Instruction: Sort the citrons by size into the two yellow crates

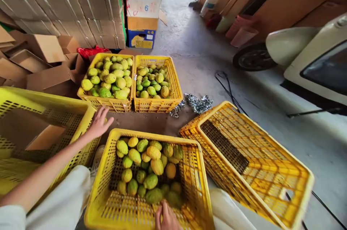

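Observation:
My left hand [101,123] is open and empty, fingers spread, in the air beside the rim of the large yellow-green crate on the left. In front of me stands a yellow plastic crate [158,139] partly filled with green and yellow lemons [154,152]. My right hand [167,217] reaches low into this crate at its near side, with the fingers curled together. Just beyond its fingertips lies a dark green lemon [154,196]. Whatever the right fingers hold, if anything, is hidden.
Two yellow crates heaped with lemons [110,78] and with smaller fruit [152,82] stand ahead. A yellow crate [260,150] is at right, a large yellow-green crate [46,96] with cardboard at left. Cardboard boxes [48,47], a black cable [230,91] and a vehicle [311,53] surround them.

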A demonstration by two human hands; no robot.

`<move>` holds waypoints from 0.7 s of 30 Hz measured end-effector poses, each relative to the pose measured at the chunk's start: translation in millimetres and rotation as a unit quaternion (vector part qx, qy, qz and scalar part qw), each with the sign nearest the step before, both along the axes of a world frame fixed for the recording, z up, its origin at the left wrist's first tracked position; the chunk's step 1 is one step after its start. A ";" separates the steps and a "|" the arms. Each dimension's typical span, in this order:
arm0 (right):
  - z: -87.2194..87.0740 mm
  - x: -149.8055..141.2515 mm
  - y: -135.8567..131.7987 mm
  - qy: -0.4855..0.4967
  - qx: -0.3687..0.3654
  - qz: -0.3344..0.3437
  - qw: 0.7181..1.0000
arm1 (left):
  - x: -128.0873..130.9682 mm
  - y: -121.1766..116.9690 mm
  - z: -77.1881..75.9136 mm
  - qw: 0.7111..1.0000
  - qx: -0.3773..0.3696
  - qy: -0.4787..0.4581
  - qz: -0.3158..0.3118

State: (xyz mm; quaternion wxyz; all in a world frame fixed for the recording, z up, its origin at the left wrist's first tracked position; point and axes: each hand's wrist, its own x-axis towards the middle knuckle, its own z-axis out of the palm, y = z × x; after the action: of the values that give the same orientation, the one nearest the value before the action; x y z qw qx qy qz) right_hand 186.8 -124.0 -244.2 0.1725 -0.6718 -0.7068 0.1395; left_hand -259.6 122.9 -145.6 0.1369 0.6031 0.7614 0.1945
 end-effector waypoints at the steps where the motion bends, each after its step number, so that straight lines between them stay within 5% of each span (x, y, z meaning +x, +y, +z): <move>1: -0.6 0.7 -4.9 -0.020 -0.001 0.012 1.000 | 27.3 -32.7 -6.7 0.998 -0.011 0.000 -0.058; 5: 3.4 -5.2 -5.5 -0.073 -0.005 0.023 0.997 | 131.8 -168.7 -41.7 0.969 -0.172 -0.013 -0.177; 9: 12.2 -15.1 5.6 -0.074 -0.016 0.015 0.997 | 196.6 -246.8 -71.5 0.926 -0.375 -0.006 -0.048; 11: 13.4 -17.5 8.9 -0.073 -0.018 0.012 0.997 | 215.0 -258.5 -75.8 0.929 -0.370 -0.001 -0.015; 16: 10.8 -18.1 11.3 -0.077 -0.028 0.013 0.997 | 244.7 -261.2 -63.5 0.979 -0.197 0.027 -0.039; 21: 13.9 -19.0 12.0 -0.068 -0.063 0.012 0.996 | 255.6 -263.2 -51.2 0.987 -0.139 0.076 -0.038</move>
State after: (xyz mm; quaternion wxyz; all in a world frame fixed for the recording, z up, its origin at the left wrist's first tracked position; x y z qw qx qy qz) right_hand 167.9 -112.0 -230.2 0.0798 -0.6807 -0.7147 0.1395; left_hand -4.0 -140.3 -196.8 0.1687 0.6194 0.7660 0.0349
